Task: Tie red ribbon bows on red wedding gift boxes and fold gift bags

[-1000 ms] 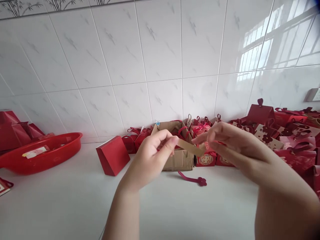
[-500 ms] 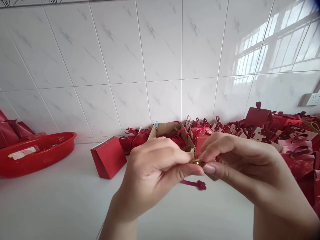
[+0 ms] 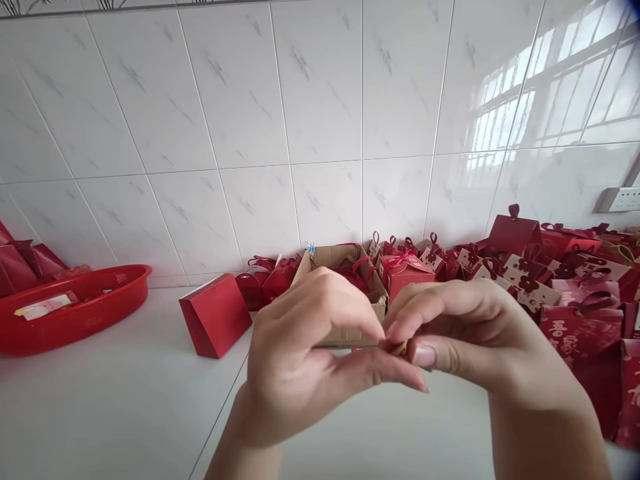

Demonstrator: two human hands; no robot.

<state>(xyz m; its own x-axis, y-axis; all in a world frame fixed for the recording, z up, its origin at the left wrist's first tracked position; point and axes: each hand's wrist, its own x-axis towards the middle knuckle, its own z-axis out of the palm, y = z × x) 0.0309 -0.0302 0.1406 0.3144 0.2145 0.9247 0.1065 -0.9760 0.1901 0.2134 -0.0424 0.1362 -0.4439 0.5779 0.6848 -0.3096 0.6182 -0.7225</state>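
Both hands meet in front of the cardboard box. My left hand (image 3: 305,353) is closed, thumb and index finger pinched on a small gold-coloured piece (image 3: 403,348). From the other side my right hand (image 3: 465,327) pinches the same piece between thumb and fingertips. Most of the piece is hidden by the fingers, so its shape cannot be made out. Left of my left hand, a red box (image 3: 217,317) with slanted sides stands upright on the white table (image 3: 130,393).
Behind my hands is an open cardboard box (image 3: 345,337) holding red items. Many red gift boxes (image 3: 515,233) crowd the right side, along the tiled wall (image 3: 325,100). A red plastic basket (image 3: 120,300) sits at the far left, a socket strip (image 3: 620,199) at the right.
My hands have shifted slightly down, still pinching the small piece. My left fingers arch higher. The dark red flower-ended strip that lay below them is now mostly hidden.
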